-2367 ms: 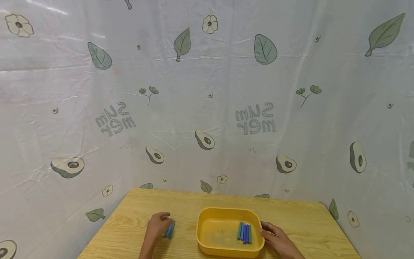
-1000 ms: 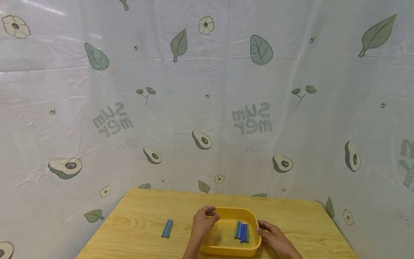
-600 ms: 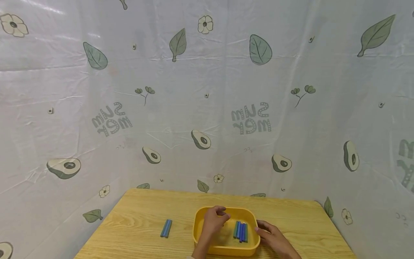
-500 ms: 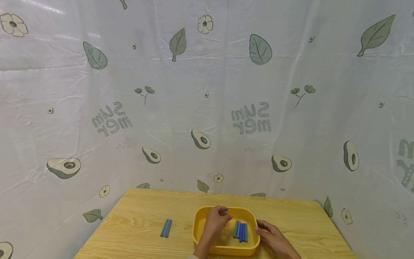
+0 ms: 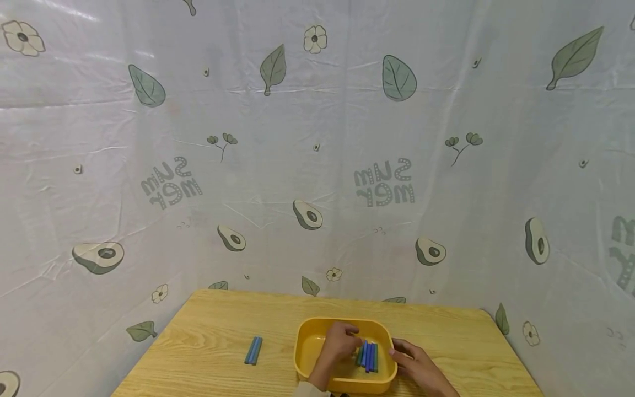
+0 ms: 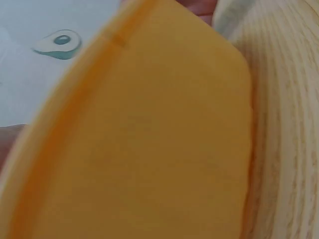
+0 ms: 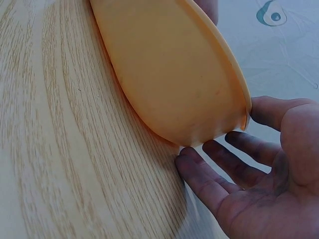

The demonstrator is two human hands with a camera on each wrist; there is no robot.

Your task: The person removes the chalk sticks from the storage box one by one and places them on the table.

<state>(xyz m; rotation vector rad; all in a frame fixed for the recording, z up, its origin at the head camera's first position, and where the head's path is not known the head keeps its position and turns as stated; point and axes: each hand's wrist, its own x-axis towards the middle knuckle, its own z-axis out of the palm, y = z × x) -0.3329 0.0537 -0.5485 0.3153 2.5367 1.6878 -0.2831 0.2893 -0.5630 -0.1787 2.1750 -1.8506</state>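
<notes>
My left hand [image 5: 340, 340] reaches down inside a yellow plastic tub [image 5: 308, 370]. Its fingertips are right at the left side of several slim, chalk-like sticks [image 5: 369, 356] in blue, purple and green, which lie side by side; whether it pinches one, I cannot tell. On the tub's right end, my right hand [image 7: 259, 169] holds the rim, thumb at the top edge and fingers against the outer wall [image 7: 159, 74]. Two more sticks [image 5: 253, 350], bluish, lie together on the table to the left. The tub's outer wall [image 6: 164, 129] fills most of the left wrist view.
A light wood-grain table [image 5: 218, 320] carries everything. Behind it and at both sides hangs a pale plastic sheet [image 5: 278, 182] printed with avocados, leaves and flowers. The tub's raised walls surround the sticks inside.
My left hand has moved right from the loose sticks on the table, over the tub's left rim, and down to the sticks inside. The right hand keeps its place on the tub.
</notes>
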